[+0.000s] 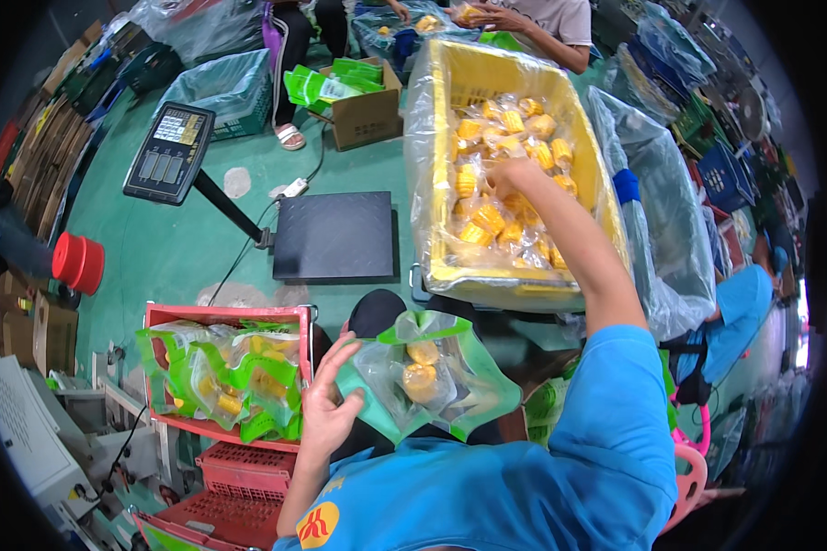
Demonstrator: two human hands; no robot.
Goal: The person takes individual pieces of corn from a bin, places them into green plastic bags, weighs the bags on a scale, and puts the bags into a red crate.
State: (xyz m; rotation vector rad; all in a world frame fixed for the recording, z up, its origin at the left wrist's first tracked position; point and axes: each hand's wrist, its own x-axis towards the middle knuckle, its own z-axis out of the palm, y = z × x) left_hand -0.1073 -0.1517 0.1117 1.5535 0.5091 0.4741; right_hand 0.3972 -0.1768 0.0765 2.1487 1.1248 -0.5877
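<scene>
My left hand (327, 403) holds a green-edged clear plastic pouch (479, 386) by its left side, above my lap. Through the film show yellow corn-cob pieces (420, 375). My right hand (510, 175) reaches down into a yellow plastic crate (517, 282) lined with clear film. Many plastic-wrapped corn-cob pieces (486, 220) lie heaped in it. The fingertips of that hand are hidden among the wrapped corn, so its grip does not show. To the left of my left hand, several filled green pouches (224, 375) lie in a red crate (227, 313).
A platform scale (334, 237) with a display on a post (169, 155) stands on the green floor. Behind it is a cardboard box (369, 117) of green pouches. A film-lined crate (668, 206) stands right of the yellow one. Co-workers are ahead and at right.
</scene>
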